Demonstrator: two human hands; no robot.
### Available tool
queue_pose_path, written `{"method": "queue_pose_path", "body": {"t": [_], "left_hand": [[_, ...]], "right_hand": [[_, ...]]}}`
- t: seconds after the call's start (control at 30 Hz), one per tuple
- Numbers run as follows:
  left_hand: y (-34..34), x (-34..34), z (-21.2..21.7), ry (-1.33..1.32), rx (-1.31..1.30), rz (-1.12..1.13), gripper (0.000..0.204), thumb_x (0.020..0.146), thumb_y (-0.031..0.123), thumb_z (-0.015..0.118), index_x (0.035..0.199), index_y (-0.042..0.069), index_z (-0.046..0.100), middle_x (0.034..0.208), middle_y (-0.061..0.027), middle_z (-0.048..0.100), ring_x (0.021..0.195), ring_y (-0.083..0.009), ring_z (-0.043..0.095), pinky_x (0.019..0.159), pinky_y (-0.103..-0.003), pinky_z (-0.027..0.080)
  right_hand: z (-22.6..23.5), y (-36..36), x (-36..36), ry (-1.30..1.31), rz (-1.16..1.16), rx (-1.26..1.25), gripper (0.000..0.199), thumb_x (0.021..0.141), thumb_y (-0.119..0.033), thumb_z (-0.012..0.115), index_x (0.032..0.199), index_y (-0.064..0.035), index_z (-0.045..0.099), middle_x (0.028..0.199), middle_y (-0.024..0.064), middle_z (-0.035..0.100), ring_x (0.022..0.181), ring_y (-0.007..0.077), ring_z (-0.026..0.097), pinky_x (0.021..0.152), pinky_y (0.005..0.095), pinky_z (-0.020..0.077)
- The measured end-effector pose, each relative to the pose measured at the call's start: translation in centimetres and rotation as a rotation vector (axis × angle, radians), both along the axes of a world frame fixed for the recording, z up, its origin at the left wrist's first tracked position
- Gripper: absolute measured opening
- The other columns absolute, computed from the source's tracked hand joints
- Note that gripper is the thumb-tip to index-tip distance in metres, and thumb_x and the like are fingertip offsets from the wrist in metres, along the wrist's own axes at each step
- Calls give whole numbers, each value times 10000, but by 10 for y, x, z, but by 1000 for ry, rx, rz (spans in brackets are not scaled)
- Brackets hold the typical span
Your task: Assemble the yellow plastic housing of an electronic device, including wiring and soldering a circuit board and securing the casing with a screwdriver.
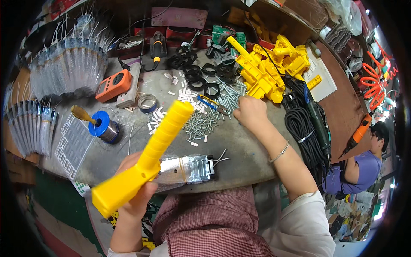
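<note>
My left hand (140,198) is closed around a yellow plastic tool housing (147,160), whose ribbed handle points up and away over the bench. At the near edge of the long screws (229,91), my right hand (252,112) has its fingers curled together; whatever they pinch is hidden. Short screws (201,124) lie in a heap left of that hand, beside small white pieces (159,115). Blue-handled pliers (209,104) rest between the two screw piles. Partly behind the housing, a silvery wrapped module (184,170) with two white wires lies near the bench's front edge.
Yellow housing parts (265,73) are piled at the back right, with black cable coils (299,128) and a green electric screwdriver (319,124) beside them. Left stand a solder spool (105,127), an orange meter (114,85) and bagged modules (68,64). A person (357,171) sits at far right.
</note>
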State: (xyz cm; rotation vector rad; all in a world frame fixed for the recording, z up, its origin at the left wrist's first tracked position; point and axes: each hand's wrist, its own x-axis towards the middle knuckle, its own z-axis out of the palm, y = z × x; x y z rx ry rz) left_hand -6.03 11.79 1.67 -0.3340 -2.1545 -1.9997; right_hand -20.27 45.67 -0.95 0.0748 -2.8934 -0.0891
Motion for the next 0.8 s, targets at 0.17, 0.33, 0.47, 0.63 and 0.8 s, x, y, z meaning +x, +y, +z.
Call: {"method": "queue_pose_path", "body": {"t": [0.17,0.33,0.47,0.63,0.8], "left_hand": [[16,4,11,-295,654,-38,551,897,341,628,1320,10,506,1227,-158,606,1065,-280,641,769,-369,577],[29,-3,8,-383,573,-181,471,885,108,651,1324,27,501,1224,-148,607,1119,-276,621,814,-399,583],[48,-7,10,-494,515,-237,518,827,66,700,1305,12,506,1213,-134,616,1124,-283,619,828,-420,565],[62,-6,12,-506,636,-395,540,819,81,768,1286,14,506,1224,-84,602,1134,-192,584,1006,-343,444],[61,-2,16,-498,731,-398,566,803,98,782,1286,1,503,1228,-93,601,1133,-200,586,1009,-353,444]], "right_hand": [[-6,17,11,114,132,-69,132,746,-183,652,784,-58,639,792,130,668,726,333,666,643,447,526],[55,3,44,-33,90,-136,116,790,-150,668,838,-47,644,824,128,667,730,301,663,634,395,523],[123,-64,90,98,581,-391,90,786,-39,688,866,-24,650,827,111,635,688,251,634,613,314,507],[146,-83,109,133,888,-751,173,747,-24,741,904,-6,673,815,71,623,726,185,626,612,273,480],[139,-71,122,-6,726,-1225,144,860,-100,724,913,25,677,833,75,661,706,110,645,633,223,507]]}}
